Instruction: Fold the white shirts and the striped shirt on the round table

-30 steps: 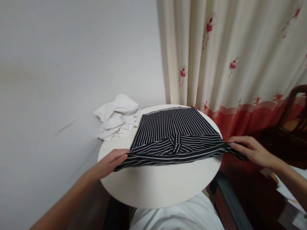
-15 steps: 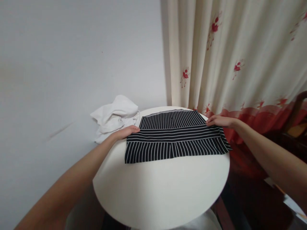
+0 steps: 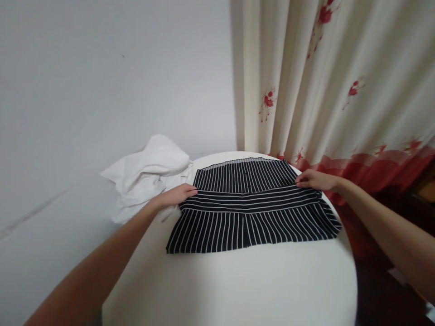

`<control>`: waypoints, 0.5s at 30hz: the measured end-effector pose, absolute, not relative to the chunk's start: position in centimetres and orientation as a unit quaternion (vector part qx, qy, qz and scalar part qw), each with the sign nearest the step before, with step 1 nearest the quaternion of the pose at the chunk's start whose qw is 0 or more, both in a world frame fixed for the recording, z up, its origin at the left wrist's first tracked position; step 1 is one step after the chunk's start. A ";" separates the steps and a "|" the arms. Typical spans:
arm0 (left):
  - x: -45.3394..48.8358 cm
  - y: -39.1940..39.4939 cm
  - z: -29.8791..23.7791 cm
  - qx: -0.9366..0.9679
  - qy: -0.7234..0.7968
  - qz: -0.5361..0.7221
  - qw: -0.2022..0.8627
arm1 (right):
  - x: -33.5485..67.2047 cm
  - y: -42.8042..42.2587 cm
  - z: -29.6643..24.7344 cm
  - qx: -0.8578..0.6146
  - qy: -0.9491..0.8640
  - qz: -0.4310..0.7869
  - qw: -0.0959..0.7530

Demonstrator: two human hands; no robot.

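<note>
A black garment with thin white stripes [image 3: 249,226] lies spread across the white table, its exact kind not plain from here. Across its middle runs a band with lengthwise stripes, while the cloth on both sides is striped the other way. My left hand [image 3: 178,194] pinches the left end of the band's far edge between thumb and fingers. At the right end of that same edge, my right hand [image 3: 314,180] has its fingers closed on the cloth. The edge stretches between both hands and sags a little in the middle.
The round white table [image 3: 231,285] stands near a pale wall [image 3: 118,81]. Crumpled white cloth [image 3: 149,165] is heaped at its far left, beside my left hand. A cream curtain with red flowers [image 3: 302,90] hangs behind the right side.
The view has come closer, so table and garment look larger. Both hands keep their hold on the band's edge, which now sags slightly. The near part of the garment looks more spread toward me.
</note>
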State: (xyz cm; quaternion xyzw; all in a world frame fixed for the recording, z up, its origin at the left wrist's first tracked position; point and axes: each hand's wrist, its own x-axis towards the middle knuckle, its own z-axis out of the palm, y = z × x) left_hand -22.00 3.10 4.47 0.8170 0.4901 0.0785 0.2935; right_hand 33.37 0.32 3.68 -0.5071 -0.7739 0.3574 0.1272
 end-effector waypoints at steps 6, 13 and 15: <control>-21.0 5.5 3.5 0.837 0.506 -0.001 0.208 | 33.3 5.0 2.2 -0.531 -0.786 0.312 0.056; -20.0 4.7 3.6 0.845 0.520 -0.085 0.090 | 33.7 5.8 0.5 -0.542 -0.799 0.257 -0.034; -18.6 3.9 4.2 0.833 0.548 -0.071 -0.009 | 32.9 5.1 1.4 -0.582 -0.788 0.192 -0.060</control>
